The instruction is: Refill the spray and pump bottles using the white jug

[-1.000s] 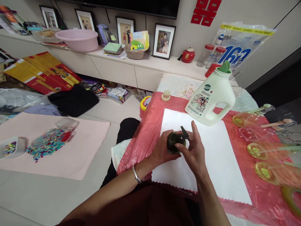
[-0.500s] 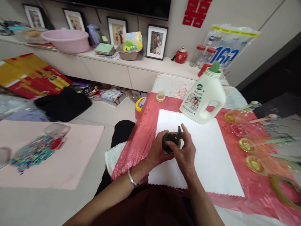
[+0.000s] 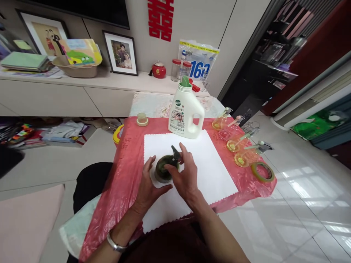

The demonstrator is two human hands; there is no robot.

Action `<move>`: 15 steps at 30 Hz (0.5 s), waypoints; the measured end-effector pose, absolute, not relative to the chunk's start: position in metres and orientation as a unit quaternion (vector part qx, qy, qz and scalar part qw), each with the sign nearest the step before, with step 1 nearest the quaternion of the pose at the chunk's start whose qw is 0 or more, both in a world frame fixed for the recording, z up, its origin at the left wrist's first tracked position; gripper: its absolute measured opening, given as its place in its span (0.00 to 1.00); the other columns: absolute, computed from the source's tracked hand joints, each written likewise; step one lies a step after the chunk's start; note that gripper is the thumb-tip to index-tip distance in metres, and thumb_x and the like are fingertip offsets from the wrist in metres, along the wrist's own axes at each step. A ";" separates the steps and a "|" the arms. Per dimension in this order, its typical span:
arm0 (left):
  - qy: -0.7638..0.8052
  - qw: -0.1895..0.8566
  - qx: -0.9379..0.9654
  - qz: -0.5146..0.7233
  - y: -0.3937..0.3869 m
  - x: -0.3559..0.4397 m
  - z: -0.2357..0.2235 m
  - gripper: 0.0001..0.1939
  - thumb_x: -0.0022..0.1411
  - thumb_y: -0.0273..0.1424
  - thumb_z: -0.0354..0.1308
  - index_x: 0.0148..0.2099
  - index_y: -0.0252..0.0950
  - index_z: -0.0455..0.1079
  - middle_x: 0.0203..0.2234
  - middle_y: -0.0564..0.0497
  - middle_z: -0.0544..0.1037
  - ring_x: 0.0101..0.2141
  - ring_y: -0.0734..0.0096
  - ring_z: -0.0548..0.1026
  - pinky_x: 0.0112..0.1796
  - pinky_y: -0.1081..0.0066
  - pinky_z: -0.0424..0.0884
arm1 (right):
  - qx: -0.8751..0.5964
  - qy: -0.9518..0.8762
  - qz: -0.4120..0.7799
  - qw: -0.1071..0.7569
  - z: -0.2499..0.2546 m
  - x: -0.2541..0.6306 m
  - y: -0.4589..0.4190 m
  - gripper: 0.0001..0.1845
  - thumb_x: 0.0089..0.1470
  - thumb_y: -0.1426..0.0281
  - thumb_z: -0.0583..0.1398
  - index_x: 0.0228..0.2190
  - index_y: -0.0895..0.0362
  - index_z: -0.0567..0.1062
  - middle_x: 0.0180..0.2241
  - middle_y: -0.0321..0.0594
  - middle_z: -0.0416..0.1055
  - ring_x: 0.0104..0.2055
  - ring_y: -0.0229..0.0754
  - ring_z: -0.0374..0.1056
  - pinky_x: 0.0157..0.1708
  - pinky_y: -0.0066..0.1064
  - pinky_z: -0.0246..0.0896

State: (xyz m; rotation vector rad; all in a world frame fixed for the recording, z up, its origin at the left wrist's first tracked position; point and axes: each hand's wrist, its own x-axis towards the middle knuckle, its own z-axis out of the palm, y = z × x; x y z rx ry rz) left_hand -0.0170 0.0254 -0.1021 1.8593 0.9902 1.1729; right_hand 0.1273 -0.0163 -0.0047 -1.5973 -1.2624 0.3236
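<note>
A dark green pump bottle [image 3: 163, 168] stands on a white cloth [image 3: 208, 164] laid over a red plastic sheet [image 3: 123, 168] on the table. My left hand [image 3: 148, 186] wraps its side from the left. My right hand [image 3: 185, 175] grips the black pump head [image 3: 175, 153] on top, fingers curled round it. A white detergent jug [image 3: 185, 111] with its green cap flipped up stands just behind the cloth.
Several clear spray bottles [image 3: 241, 144] with yellow liquid lie at the table's right, with a roll of tape [image 3: 262, 171] near the edge. A small cream cap [image 3: 142, 119] sits at the back left. A low cabinet [image 3: 82, 91] with framed photos runs behind.
The camera has swung right, so the room's right side now shows. Both hands stay on the green pump bottle; the right hand has shifted round the pump head.
</note>
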 end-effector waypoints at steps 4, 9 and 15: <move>0.392 0.359 0.727 0.435 0.027 -0.018 -0.101 0.54 0.50 0.52 0.72 0.70 0.44 0.47 0.65 0.37 0.62 0.64 0.40 0.66 0.61 0.38 0.66 | -0.694 -0.473 0.106 0.532 0.007 0.162 -0.033 0.38 0.53 0.63 0.65 0.64 0.53 0.65 0.39 0.40 0.69 0.36 0.39 0.63 0.41 0.34 0.68; 0.406 0.361 0.734 0.407 0.027 -0.018 -0.097 0.44 0.55 0.48 0.69 0.67 0.43 0.54 0.60 0.39 0.68 0.59 0.47 0.72 0.58 0.42 0.71 | -0.725 -0.458 0.017 0.513 0.011 0.218 -0.064 0.38 0.56 0.56 0.65 0.64 0.55 0.66 0.42 0.42 0.71 0.37 0.40 0.65 0.41 0.35 0.67; 0.418 0.316 0.754 0.397 0.026 -0.016 -0.095 0.31 0.62 0.40 0.63 0.63 0.39 0.60 0.55 0.41 0.72 0.56 0.51 0.74 0.56 0.47 0.74 | -0.762 -0.423 -0.003 0.490 0.012 0.289 -0.107 0.37 0.53 0.54 0.66 0.61 0.55 0.70 0.46 0.43 0.72 0.40 0.44 0.69 0.45 0.42 0.66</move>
